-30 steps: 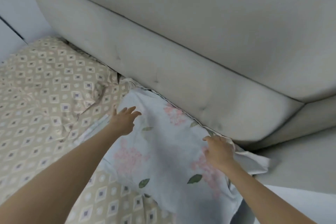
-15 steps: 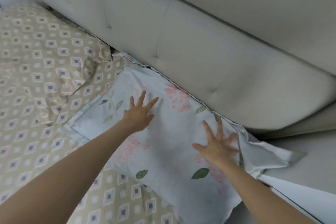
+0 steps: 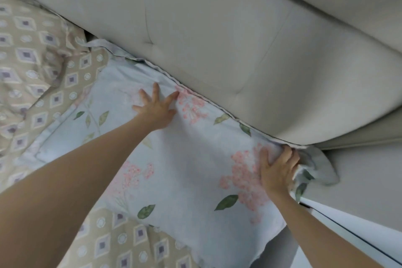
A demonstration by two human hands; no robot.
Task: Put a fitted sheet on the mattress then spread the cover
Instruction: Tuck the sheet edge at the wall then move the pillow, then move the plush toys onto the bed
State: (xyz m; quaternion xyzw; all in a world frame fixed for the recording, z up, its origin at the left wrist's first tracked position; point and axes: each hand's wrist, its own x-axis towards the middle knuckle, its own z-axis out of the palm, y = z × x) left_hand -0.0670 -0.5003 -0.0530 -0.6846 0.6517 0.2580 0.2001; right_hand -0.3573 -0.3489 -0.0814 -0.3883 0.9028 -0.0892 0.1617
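Right hand (image 3: 278, 172) curls over the floral pillow's (image 3: 185, 169) lower-right end at the headboard (image 3: 217, 39); left hand (image 3: 155, 107) lies flat, fingers spread, mid-frame. We see its long axis run upper left to lower right on the patterned sheet (image 3: 39, 54).

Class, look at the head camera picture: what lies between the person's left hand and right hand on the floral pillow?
In the head view, only floral pillow fabric lies between the left hand and right hand: pale blue, with pink blossoms and green leaves.

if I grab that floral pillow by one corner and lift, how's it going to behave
The floral pillow probably sags rather than holding shape: it looks soft under the left hand. Its loose flap by the right hand would likely dangle.
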